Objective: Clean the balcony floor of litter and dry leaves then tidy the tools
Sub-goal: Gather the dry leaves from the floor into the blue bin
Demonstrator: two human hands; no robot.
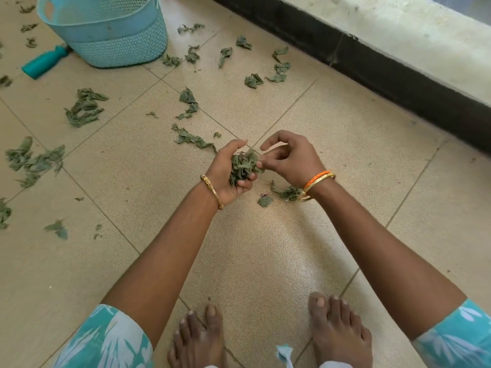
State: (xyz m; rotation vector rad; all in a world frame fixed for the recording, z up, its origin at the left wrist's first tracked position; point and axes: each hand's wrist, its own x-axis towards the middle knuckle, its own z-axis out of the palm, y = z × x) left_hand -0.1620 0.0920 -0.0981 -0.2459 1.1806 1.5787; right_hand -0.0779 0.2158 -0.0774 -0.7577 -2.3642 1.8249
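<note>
My left hand (225,171) is cupped palm-up around a bunch of dry green leaves (243,166) at the middle of the view. My right hand (289,158) is right beside it, fingertips touching the bunch, thumb raised. Loose dry leaves (82,107) lie scattered over the beige tiled floor (265,248), with more leaf scraps (285,193) under my right wrist and a strip of leaves (194,139) just beyond my left hand. A light blue perforated basket (111,33) stands at the top left.
A teal handle (43,62) lies on the floor left of the basket. A black skirting (385,62) and pale concrete ledge (398,27) run along the upper right. My bare feet (265,335) are at the bottom. More leaf piles (33,162) lie at the left.
</note>
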